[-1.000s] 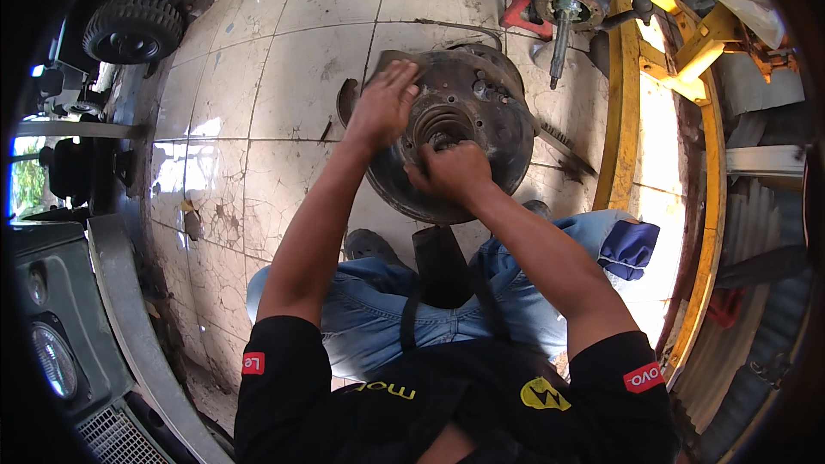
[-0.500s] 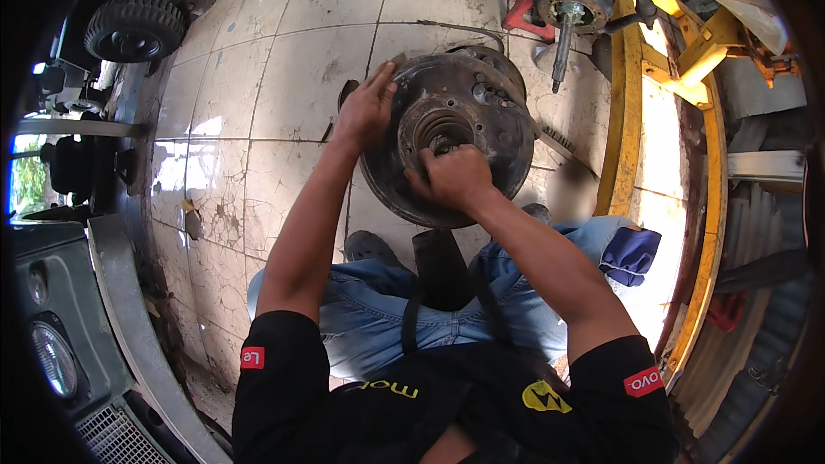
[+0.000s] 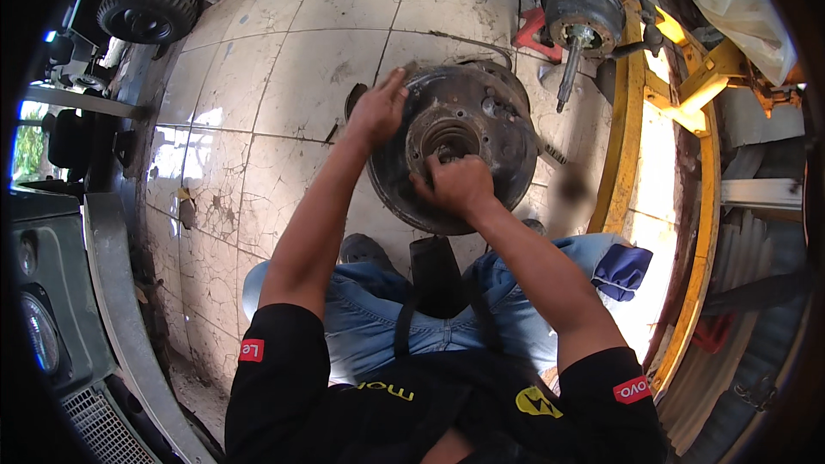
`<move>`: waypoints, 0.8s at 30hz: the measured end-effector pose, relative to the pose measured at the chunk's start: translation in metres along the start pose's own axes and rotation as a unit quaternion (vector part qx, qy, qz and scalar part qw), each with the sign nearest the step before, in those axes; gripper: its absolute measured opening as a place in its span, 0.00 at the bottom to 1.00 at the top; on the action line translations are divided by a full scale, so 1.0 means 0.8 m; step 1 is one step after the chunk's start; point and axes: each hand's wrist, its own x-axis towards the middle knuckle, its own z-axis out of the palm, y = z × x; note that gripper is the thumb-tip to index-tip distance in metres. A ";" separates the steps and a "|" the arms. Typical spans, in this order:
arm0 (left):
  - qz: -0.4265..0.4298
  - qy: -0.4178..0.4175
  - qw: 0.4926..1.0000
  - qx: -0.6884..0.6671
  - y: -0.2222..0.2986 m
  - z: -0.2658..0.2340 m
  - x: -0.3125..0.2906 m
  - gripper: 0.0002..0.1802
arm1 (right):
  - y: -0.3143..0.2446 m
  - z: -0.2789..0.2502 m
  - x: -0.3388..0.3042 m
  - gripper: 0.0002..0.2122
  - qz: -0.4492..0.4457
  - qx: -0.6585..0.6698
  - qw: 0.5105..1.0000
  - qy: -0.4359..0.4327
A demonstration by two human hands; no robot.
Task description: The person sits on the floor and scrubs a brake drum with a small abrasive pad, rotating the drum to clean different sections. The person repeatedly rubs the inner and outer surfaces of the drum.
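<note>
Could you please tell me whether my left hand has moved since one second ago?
Yes, slightly: your left hand has moved left, closer to the short dark strip on the floor.

A round metal part (image 3: pixel 472 120) is being touched along its edge by the left hand (image 3: pixel 379 112) and gripped centrally by the right hand (image 3: pixel 461 182).

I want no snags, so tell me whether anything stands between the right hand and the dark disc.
Nothing visible does. The right hand is over the disc, at its central opening; the finger ends are hidden. The left hand is off at the upper-left rim.
</note>
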 end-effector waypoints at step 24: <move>-0.137 -0.010 0.965 -0.222 0.018 -0.032 -0.022 0.23 | 0.008 0.009 -0.004 0.19 -0.046 -0.039 0.997 0.051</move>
